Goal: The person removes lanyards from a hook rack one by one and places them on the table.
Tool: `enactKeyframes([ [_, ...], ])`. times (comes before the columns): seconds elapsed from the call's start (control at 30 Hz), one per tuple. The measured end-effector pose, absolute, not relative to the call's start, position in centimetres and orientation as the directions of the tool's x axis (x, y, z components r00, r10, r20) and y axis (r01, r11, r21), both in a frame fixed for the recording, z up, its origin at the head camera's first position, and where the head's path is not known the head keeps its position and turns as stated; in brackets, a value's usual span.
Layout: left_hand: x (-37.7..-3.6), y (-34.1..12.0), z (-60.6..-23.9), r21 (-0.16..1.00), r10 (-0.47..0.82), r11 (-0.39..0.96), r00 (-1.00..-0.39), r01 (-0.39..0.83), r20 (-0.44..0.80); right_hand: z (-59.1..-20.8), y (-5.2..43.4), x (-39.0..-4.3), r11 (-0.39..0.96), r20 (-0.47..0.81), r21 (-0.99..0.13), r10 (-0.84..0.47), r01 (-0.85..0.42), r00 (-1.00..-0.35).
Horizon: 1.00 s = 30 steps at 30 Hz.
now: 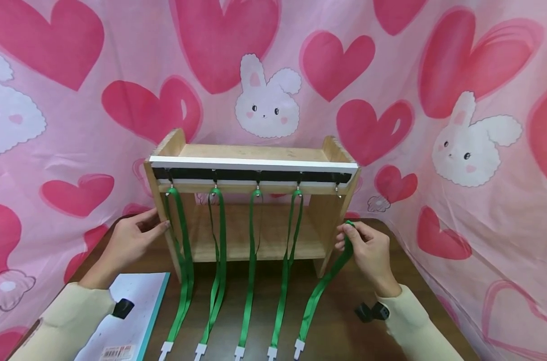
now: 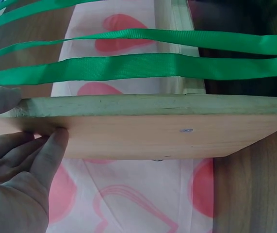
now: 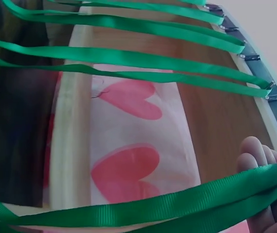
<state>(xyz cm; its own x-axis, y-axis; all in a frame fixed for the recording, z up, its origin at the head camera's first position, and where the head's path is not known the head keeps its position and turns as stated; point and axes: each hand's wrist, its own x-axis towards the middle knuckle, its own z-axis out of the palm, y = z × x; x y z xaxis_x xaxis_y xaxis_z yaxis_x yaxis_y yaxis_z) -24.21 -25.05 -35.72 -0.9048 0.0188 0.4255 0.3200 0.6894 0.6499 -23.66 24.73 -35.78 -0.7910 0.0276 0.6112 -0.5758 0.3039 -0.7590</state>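
Note:
A small wooden rack (image 1: 251, 153) stands on a dark table, with a black rail of hooks along its front. Several green lanyards (image 1: 252, 260) hang from the hooks and trail onto the table. My left hand (image 1: 133, 238) holds the rack's left side panel (image 2: 148, 126), thumb on its edge and fingers on its outer face. My right hand (image 1: 366, 245) pinches the top of a fifth green lanyard (image 1: 320, 288) beside the rack's right side, just below the last hook (image 1: 337, 189), which is bare. In the right wrist view that lanyard (image 3: 143, 208) runs across my fingers (image 3: 259, 155).
A white paper sheet with a teal edge (image 1: 129, 316) lies on the table at the front left. A pink cloth with hearts and bunnies (image 1: 264, 65) hangs behind and at both sides. The lanyards' white clips (image 1: 237, 351) lie near the table's front edge.

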Motion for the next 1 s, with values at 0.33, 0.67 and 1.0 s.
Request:
enactKeyframes([
  [0.33, -24.2, -25.1, -35.8, 0.660, 0.017, 0.684, -0.911, 0.312, 0.412, -37.0, 25.6, -22.7, 0.386, 0.575, -0.747, -0.033, -0.541, -0.818],
  [0.67, -24.4, -25.0, -35.8, 0.656, 0.018, 0.693, -0.917, 0.298, 0.398, -38.9, 26.7, -21.5, 0.476, 0.534, -0.715, -0.100, -0.511, -0.840],
  [1.0, -24.3, -25.0, -35.7, 0.653, 0.016, 0.696, -0.915, 0.300, 0.403, -40.7, 27.1, -20.2, 0.484, 0.408, -0.771, -0.124, -0.414, -0.905],
])
